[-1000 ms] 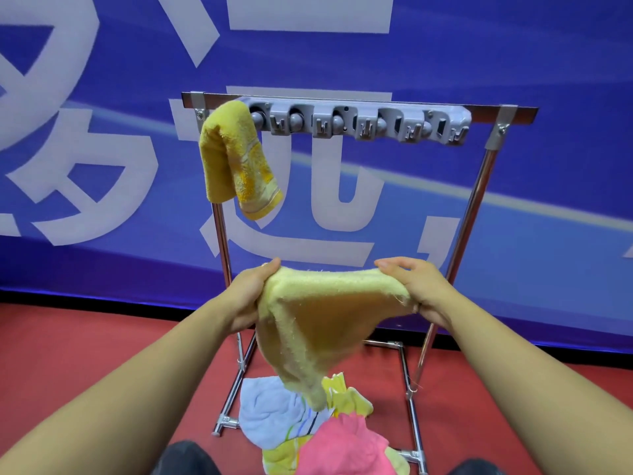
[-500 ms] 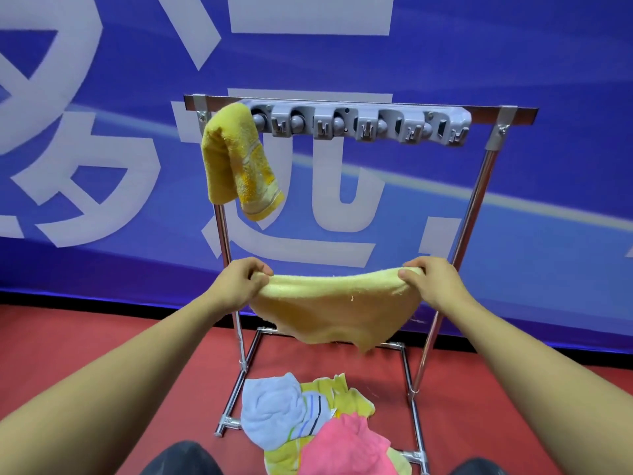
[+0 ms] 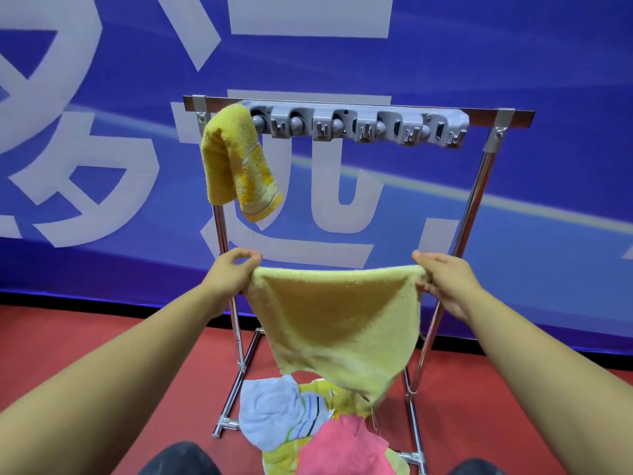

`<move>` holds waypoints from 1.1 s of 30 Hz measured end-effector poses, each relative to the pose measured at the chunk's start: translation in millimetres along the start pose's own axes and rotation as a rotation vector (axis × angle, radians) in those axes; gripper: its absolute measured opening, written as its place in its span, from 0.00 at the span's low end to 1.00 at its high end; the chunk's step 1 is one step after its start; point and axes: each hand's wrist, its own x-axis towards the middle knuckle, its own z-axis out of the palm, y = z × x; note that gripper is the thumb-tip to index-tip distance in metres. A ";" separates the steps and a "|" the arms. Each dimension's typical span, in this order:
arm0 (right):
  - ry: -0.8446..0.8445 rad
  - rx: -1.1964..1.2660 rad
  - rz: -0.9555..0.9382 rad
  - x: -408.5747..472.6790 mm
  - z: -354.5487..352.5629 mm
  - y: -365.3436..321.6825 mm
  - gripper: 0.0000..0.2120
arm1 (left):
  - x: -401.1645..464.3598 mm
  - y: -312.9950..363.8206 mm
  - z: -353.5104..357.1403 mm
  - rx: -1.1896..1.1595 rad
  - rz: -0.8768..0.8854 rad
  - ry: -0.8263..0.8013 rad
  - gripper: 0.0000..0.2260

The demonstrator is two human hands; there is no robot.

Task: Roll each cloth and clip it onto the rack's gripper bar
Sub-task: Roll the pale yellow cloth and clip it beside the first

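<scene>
A pale yellow cloth (image 3: 339,317) hangs spread out in front of the metal rack (image 3: 472,207). My left hand (image 3: 233,274) pinches its top left corner and my right hand (image 3: 445,279) pinches its top right corner. The top edge is stretched nearly straight between them, and the lower part droops to a point. Along the rack's top runs the grey gripper bar (image 3: 359,126). A darker yellow rolled towel (image 3: 236,159) hangs folded from the bar's leftmost clip.
On the red floor between the rack's feet lies a pile of cloths: a light blue one (image 3: 270,409), a pink one (image 3: 342,447) and a yellow striped one (image 3: 279,457). A blue banner wall stands right behind the rack. My dark knees show at the bottom edge.
The cloth was bunched between my hands, then pulled out sideways. Now my hands are farther apart and the cloth hangs flat and open.
</scene>
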 end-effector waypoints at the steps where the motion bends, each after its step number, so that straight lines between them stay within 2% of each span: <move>1: -0.044 0.141 0.035 -0.4 -0.4 -3.4 0.11 | 1.1 0.6 -1.4 -0.152 -0.071 -0.033 0.09; 3: -0.130 0.299 0.054 0.1 -1.9 -8.9 0.13 | 3.8 0.8 -4.7 -0.376 -0.142 -0.120 0.12; 5: -0.165 0.291 0.020 -0.2 -1.9 -11.8 0.16 | 4.6 3.3 -7.0 -0.516 -0.144 -0.159 0.14; 7: -0.122 0.210 -0.028 0.2 -0.5 -10.9 0.15 | 3.9 5.1 -7.5 -0.550 -0.091 -0.142 0.14; 9: -0.040 0.016 -0.099 0.3 0.0 -7.1 0.13 | 1.0 5.9 -5.1 -0.408 -0.002 -0.066 0.13; 11: 0.006 -0.216 -0.181 0.1 1.0 -1.4 0.09 | -2.2 2.1 -4.1 -0.084 0.129 0.004 0.10; 13: 0.046 -0.390 -0.225 1.9 1.2 7.0 0.02 | -5.3 -4.3 -5.0 0.252 0.221 0.004 0.05; 15: 0.084 -0.530 -0.236 5.8 -0.4 16.0 0.04 | -4.3 -14.4 -6.5 0.474 0.234 -0.030 0.04; 17: 0.068 -0.577 -0.212 7.0 -1.0 25.2 0.04 | -3.6 -25.7 -6.0 0.543 0.213 -0.062 0.04; 20: 0.046 -0.508 -0.147 9.0 2.6 41.3 0.03 | 1.2 -48.7 -2.1 0.494 0.180 -0.050 0.04; 22: 0.047 -0.292 -0.063 10.3 7.3 50.3 0.08 | 4.4 -66.1 1.3 0.398 0.147 -0.004 0.03; 26: 0.011 0.336 0.192 10.4 10.1 61.2 0.10 | 12.7 -84.5 12.0 -0.089 -0.023 0.105 0.04; 28: 0.009 0.473 0.230 13.3 5.9 70.5 0.07 | 16.5 -90.0 16.7 -0.284 -0.092 0.079 0.07; 30: 0.003 0.409 0.210 15.2 1.5 82.8 0.07 | 19.8 -97.8 20.4 -0.318 -0.101 0.013 0.08; 33: 0.028 0.117 0.106 21.1 -5.5 105.2 0.14 | 24.1 -114.5 26.6 -0.130 -0.023 -0.053 0.11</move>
